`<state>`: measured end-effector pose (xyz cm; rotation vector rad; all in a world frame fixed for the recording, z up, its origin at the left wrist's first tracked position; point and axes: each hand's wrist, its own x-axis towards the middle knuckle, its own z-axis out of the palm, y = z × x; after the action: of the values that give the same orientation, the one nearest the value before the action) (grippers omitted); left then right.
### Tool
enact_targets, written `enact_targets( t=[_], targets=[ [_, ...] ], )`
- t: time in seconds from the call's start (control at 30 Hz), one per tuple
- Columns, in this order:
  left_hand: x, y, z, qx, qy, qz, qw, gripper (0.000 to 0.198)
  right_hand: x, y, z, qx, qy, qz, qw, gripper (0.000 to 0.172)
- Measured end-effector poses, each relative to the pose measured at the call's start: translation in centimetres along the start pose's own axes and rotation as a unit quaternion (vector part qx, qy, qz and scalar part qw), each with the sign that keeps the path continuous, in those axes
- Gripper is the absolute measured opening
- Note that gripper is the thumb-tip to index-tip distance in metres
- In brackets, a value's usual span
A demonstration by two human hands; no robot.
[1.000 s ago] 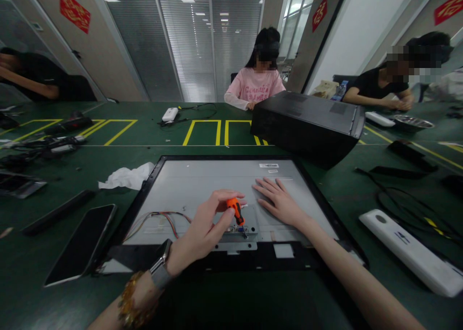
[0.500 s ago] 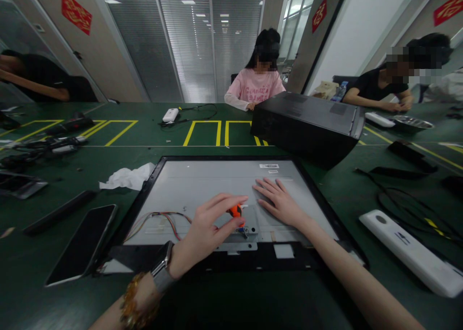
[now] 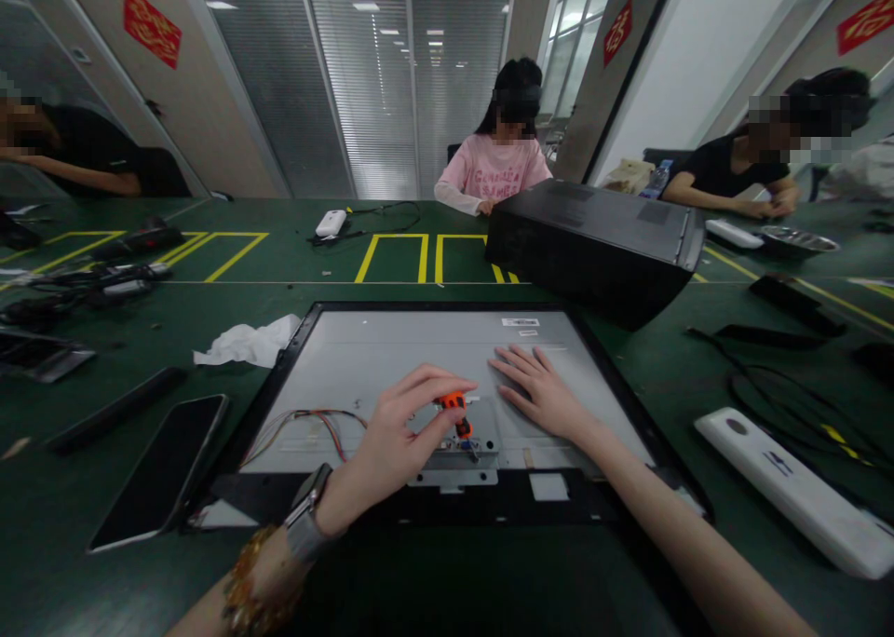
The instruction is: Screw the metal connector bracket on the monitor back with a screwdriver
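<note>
Orange-and-black screwdriver (image 3: 455, 401): gripped by its handle between the thumb and fingers of the left hand (image 3: 395, 441); its shaft is pointed down at the metal bracket (image 3: 453, 477), though firm contact cannot be confirmed.
Right hand (image 3: 545, 399): laid flat on the grey panel (image 3: 405, 339), fingers spread, nothing gripped; the panel is probably being steadied by it.
Metal bracket: seated on the panel, near its front edge; whether anything has been fastened or freed cannot be told.
Coloured wires (image 3: 321, 415): strung across the panel's left part, their right ends hidden by the left hand.
Black housing (image 3: 593, 237): set on the green bench (image 3: 237, 297), beyond the panel.
Progress: screwdriver work is judged under way, unfinished at this spot.
</note>
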<state>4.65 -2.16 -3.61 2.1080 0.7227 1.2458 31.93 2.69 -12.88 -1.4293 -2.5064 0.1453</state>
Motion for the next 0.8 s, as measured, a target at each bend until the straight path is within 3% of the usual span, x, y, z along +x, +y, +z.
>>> enact_targets(
  t=[0.13,0.3,0.43,0.6,0.67,0.8],
  targets=[
    [-0.1,-0.3,0.0,0.012,0.011,0.01,1.0,0.008,0.0,0.0,-0.1,0.005,0.004,-0.003,1.0,0.048],
    [-0.5,-0.1,-0.1,0.047,-0.024,-0.008,0.999,0.017,0.0,0.1,0.0,-0.003,0.001,-0.002,1.0,0.048],
    [-0.5,0.7,-0.6,0.046,-0.07,-0.01,0.996,0.011,0.0,0.2,0.2,-0.002,0.006,-0.007,1.0,0.048],
    [-0.1,1.3,-1.0,0.024,-0.117,-0.024,0.993,0.029,-0.1,0.1,0.1,0.0,0.006,-0.003,1.0,0.048],
    [0.0,1.2,-0.8,0.024,-0.116,-0.038,0.992,0.031,-0.1,0.1,0.1,-0.001,0.003,-0.003,1.0,0.048],
    [-0.1,0.7,-0.3,0.031,-0.086,-0.059,0.994,0.017,-0.1,0.2,0.2,-0.004,0.006,-0.006,1.0,0.048]
  ],
)
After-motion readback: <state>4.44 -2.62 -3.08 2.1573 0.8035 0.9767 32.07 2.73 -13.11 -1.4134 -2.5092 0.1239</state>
